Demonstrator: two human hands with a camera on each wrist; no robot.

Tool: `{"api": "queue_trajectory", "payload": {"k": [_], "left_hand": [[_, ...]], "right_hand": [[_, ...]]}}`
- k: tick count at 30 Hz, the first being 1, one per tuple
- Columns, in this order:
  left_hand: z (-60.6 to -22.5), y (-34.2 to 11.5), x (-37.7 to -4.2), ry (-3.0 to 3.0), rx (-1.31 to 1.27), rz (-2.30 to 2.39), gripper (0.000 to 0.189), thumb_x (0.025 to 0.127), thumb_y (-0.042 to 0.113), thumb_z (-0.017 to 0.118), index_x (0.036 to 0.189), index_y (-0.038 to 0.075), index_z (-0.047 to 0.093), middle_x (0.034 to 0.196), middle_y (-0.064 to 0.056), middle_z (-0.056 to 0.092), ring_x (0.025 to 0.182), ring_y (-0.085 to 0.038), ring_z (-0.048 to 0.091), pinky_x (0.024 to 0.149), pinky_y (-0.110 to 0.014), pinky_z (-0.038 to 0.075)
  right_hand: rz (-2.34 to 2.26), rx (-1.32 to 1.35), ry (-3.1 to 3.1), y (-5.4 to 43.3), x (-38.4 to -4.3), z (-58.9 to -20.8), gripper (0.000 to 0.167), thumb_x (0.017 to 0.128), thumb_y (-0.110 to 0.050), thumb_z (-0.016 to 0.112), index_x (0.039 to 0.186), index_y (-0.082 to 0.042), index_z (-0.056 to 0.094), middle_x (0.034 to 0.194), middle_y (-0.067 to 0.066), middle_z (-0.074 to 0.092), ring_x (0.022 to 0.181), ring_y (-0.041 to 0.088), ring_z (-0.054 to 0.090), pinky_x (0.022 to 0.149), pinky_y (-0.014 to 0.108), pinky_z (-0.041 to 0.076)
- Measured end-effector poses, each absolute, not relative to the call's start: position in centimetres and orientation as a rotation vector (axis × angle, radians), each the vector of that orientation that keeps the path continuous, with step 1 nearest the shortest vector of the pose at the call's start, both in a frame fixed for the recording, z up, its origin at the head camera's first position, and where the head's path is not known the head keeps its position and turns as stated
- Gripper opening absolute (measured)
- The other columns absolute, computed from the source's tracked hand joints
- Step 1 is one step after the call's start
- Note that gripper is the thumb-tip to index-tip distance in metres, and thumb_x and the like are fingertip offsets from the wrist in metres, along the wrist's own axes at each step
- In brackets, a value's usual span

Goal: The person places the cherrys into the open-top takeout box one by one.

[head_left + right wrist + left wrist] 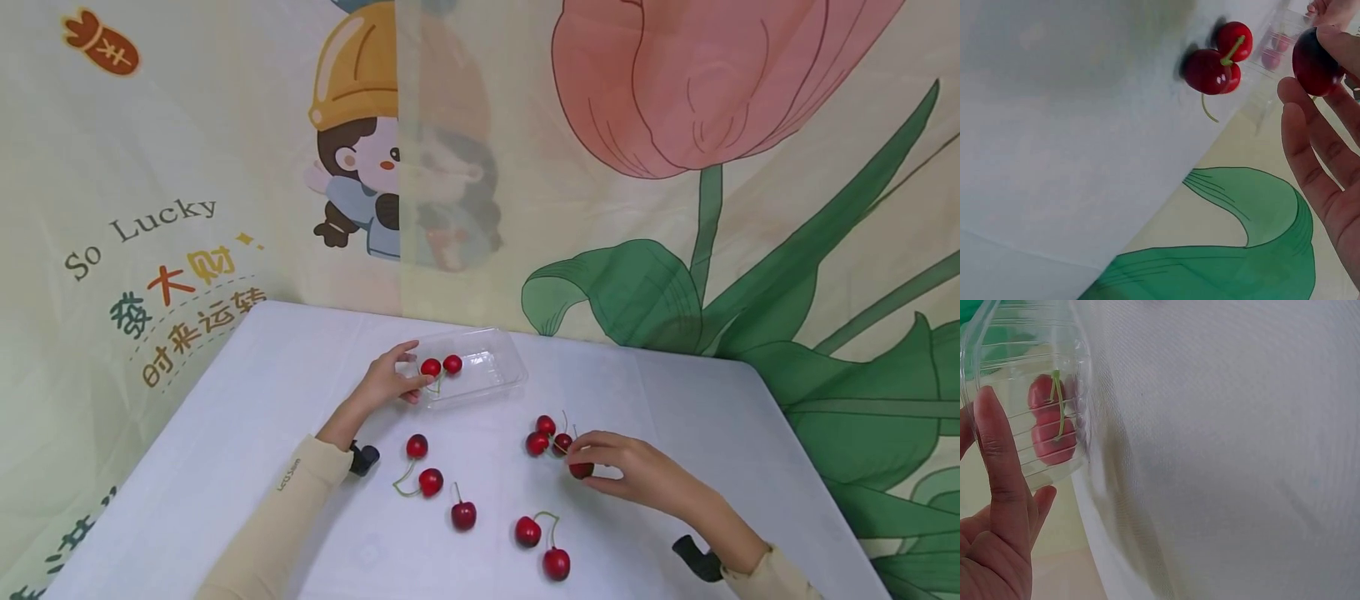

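At the back of the table, my left hand (384,383) grips the left end of a clear plastic container (501,371), the thumb at its near rim. Two red cherries (452,364) joined by green stems lie inside it; the left wrist view shows them through the ribbed wall (1022,428). My right hand (641,471) pinches a dark red cherry (1315,62) between thumb and fingertips. Just beyond that hand, three cherries (537,443) sit bunched on the cloth, one of them partly behind the fingers in the head view.
A pair of cherries (431,482) with joined stems and a single cherry (463,515) lie left of centre. Another joined pair (557,564) is nearer the front. A white cloth (637,392) covers the table; a printed curtain (480,292) hangs behind it.
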State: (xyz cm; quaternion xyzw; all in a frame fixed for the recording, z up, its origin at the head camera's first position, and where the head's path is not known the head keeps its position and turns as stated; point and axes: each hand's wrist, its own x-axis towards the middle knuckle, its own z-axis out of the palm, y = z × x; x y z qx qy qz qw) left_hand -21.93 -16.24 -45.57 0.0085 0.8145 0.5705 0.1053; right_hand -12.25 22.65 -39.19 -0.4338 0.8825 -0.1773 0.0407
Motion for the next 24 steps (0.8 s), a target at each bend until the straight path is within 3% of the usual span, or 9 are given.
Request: {"api": "queue_trajectory", "payload": {"k": [24], "left_hand": [[-45.1,-16.1,-21.6,2.431,-0.004,1.638,0.08,0.087,0.014,0.075,0.152,0.007,0.029,0.145,-0.026,0.042,0.055,-0.011,0.063,0.06,-0.023,0.057]], "right_hand": [[-0.475,-1.638,2.704,16.9,-16.2,-35.1,0.037,0.077,-0.007,0.082,0.113,-0.009,0.072,0.114,0.006,0.066,0.099,0.017,0.066,0.081,0.026,0.058]]}}
